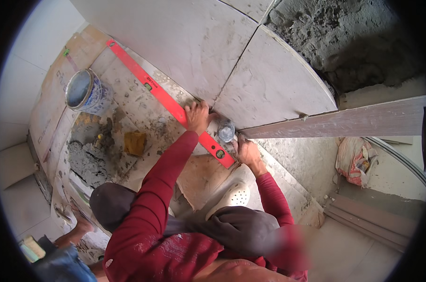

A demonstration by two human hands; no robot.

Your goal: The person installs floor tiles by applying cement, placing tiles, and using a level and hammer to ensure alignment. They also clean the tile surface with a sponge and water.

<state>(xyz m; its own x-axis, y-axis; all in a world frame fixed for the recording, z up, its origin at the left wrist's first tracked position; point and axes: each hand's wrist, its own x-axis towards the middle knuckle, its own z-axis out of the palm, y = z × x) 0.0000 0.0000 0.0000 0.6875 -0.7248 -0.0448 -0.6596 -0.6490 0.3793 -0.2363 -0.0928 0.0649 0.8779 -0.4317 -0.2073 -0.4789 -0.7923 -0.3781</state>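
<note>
A blue-and-white bucket (85, 91), a heap of grey mortar (88, 162) and a yellow sponge (135, 143) sat to the left on the gritty floor. A torn sack (355, 160) lay to the right. The small rounded object (226, 130) between the hands was too blurred to identify. A long orange spirit level (166, 99) lay diagonally along the edge of large pale tiles (269, 89). The left hand (197, 117) pressed flat on it; the right hand (245, 150), just apart, touched its lower end, grip unclear.

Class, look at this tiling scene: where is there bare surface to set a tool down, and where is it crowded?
Free: the big laid tile above the red level. Crowded: the corner where the left hand and right hand meet by the level, and the mortar pile near the bucket.
</note>
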